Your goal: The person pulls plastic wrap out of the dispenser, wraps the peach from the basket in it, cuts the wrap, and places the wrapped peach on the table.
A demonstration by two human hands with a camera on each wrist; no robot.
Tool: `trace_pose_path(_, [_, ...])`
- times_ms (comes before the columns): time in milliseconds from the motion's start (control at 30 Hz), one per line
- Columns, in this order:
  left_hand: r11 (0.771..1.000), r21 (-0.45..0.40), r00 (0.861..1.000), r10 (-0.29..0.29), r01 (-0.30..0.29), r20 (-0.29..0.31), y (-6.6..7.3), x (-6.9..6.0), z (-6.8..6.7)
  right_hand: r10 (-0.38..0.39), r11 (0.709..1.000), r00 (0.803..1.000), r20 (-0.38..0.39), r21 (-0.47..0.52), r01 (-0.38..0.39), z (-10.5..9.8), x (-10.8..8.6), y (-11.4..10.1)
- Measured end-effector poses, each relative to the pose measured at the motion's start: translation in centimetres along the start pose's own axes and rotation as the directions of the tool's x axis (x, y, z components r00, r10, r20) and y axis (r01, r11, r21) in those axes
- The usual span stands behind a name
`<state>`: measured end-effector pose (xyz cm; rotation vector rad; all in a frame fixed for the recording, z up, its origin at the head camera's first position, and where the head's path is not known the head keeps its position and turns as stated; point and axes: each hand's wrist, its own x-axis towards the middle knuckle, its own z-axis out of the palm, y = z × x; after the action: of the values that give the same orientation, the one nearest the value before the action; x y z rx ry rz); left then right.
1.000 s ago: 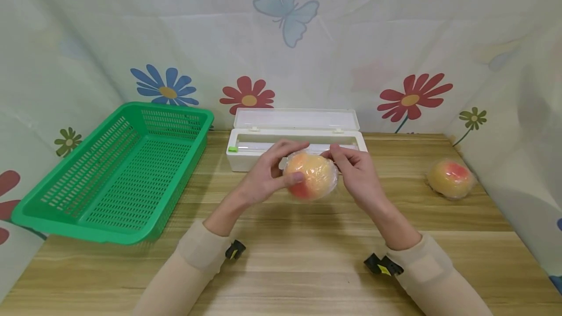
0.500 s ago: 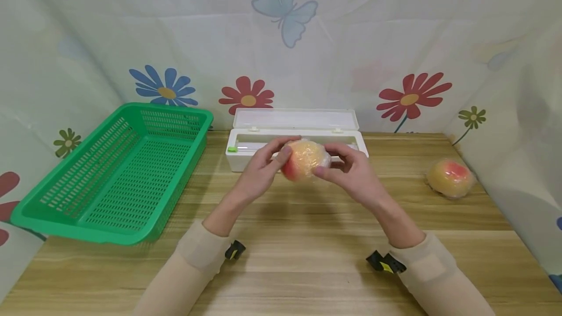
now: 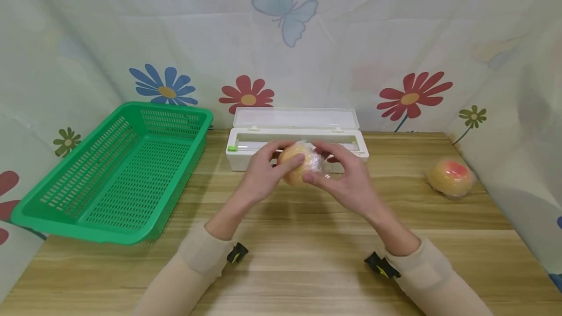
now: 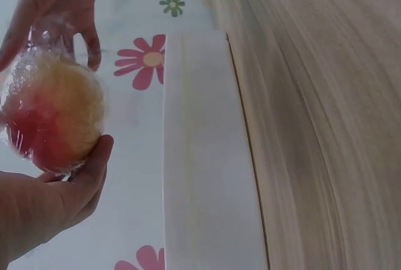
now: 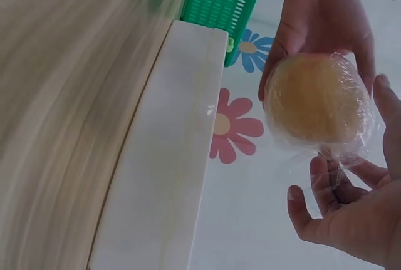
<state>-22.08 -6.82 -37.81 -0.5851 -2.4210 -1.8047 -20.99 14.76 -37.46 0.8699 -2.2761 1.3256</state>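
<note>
A yellow and red peach [image 3: 291, 172] wrapped in cling film [image 3: 313, 162] is held above the table, in front of a white box. My left hand [image 3: 262, 173] grips it from the left, the thumb lying across its near side. On the right side, my right hand [image 3: 353, 182] curls its fingers and thumb about the loose, bunched film. In the right wrist view the peach [image 5: 310, 101] shows its yellow side, and film gathers at the right fingers [image 5: 322, 185]. The red side of the peach [image 4: 53, 119] faces the left wrist camera.
Behind the hands stands the white cling film dispenser [image 3: 239, 161] with its lid [image 3: 296, 118] raised. A green slotted basket [image 3: 160, 226] is at the left. Another film-wrapped peach [image 3: 451, 179] rests near the table's right edge. A flowered cloth [image 3: 333, 62] hangs behind.
The peach has been turned between the hands, its red side going out of the head view. It has shifted slightly left. My right fingers have moved from a film edge to around the bunched film.
</note>
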Motion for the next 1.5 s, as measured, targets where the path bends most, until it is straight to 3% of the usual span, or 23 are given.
trace_pose_path(200, [0.999, -0.051, 0.994, -0.022, 0.017, -0.103, -0.31, 0.21, -0.18, -0.032, 0.996, 0.999, -0.041, -0.079, 0.029, -0.35, 0.09, -0.29])
trace_pose_path(367, [0.992, -0.121, 0.978, -0.049, 0.024, -0.204, -0.43, 0.51, -0.40, -0.032, 0.992, 0.991, -0.127, -0.127, 0.015, -0.38, 0.01, -0.59])
trace_pose_path(500, [0.985, -0.171, 0.969, -0.059, 0.018, -0.239, -0.26, 0.54, -0.53, 0.007, 0.994, 0.995, -0.100, -0.107, -0.018, -0.19, -0.21, -0.73])
trace_pose_path(600, [0.978, -0.207, 0.972, -0.052, 0.003, -0.230, -0.12, 0.56, -0.44, 0.000, 0.996, 0.997, -0.079, -0.093, -0.008, -0.03, -0.22, -0.67])
trace_pose_path(800, [0.975, -0.220, 0.983, -0.006, -0.035, -0.183, -0.02, 0.57, -0.12, -0.039, 0.999, 0.993, -0.109, -0.042, 0.035, 0.10, -0.13, -0.38])
trace_pose_path(1067, [0.973, -0.213, 0.989, 0.062, -0.090, -0.136, -0.08, 0.37, -0.02, -0.040, 0.990, 0.989, -0.142, 0.125, 0.058, 0.20, 0.01, -0.24])
trace_pose_path(1267, [0.969, -0.209, 0.990, 0.116, -0.131, -0.080, -0.30, 0.23, -0.19, 0.001, 0.985, 0.999, -0.052, 0.170, 0.008, 0.02, -0.14, -0.62])
trace_pose_path(1400, [0.968, -0.206, 0.989, 0.126, -0.140, -0.079, -0.33, 0.21, -0.23, 0.020, 0.986, 1.000, 0.020, 0.163, -0.023, -0.12, -0.31, -0.78])
trace_pose_path(1500, [0.963, -0.227, 0.987, 0.128, -0.146, -0.093, -0.29, 0.22, -0.16, 0.005, 0.988, 1.000, 0.010, 0.155, -0.006, -0.05, -0.36, -0.81])
